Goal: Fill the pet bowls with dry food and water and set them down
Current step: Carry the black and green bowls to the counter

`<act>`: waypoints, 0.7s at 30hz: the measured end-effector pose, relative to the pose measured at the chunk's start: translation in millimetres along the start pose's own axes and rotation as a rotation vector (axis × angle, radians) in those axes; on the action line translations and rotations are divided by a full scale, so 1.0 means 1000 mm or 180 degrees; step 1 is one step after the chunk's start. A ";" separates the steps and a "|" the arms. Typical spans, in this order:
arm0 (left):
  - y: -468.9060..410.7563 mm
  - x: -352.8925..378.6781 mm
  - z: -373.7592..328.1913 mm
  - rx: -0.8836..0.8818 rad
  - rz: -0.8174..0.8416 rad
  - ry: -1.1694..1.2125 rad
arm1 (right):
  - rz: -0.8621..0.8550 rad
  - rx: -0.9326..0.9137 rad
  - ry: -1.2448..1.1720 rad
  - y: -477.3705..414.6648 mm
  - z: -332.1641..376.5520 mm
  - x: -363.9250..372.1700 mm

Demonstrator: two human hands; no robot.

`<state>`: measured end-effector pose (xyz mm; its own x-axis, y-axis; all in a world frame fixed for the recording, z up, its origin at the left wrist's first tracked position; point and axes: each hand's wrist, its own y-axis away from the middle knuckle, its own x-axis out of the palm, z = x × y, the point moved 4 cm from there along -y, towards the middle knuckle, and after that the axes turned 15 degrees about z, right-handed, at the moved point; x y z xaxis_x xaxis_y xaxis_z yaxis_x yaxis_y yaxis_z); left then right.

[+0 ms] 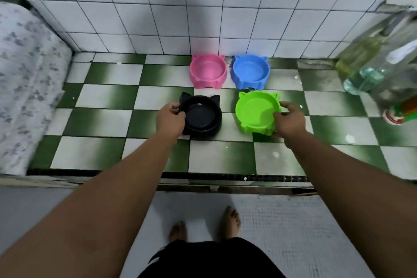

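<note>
Left hand (170, 119) grips the left rim of the black cat-eared plastic bowl (201, 117), right hand (289, 119) grips the tilted lime-green cat-eared plastic bowl (255, 113) just right of it, pink (207, 71) and blue (250, 71) cat-eared plastic bowls behind the black bowl by the white tiled wall (203, 7), all on green-white checkered floor (108, 106).

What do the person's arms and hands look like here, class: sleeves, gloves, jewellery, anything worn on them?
Both arms are bare from the frame edge down, with no sleeves in view. The left hand and right hand wear no gloves, and no watch, bracelet or ring is visible on either.
</note>
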<state>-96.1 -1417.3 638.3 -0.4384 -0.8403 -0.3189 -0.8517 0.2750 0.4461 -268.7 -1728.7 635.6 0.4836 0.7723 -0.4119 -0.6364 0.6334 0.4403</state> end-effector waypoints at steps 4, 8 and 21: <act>-0.001 0.020 -0.007 0.0193 -0.0107 -0.0599 | 0.0154 -0.0098 -0.0014 -0.046 -0.032 -0.001; -0.006 0.024 -0.013 0.0250 -0.0340 -0.1101 | 0.0186 -0.0100 0.0134 -0.028 -0.010 -0.001; -0.014 0.023 -0.023 -0.0107 -0.0248 -0.1623 | -0.0032 0.0179 0.0269 -0.034 -0.014 -0.005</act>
<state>-88.0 -1451.4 643.7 -0.4656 -0.5208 -0.7155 -0.8813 0.1986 0.4289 -257.7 -1755.0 612.0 0.4358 0.7605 -0.4814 -0.5960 0.6446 0.4788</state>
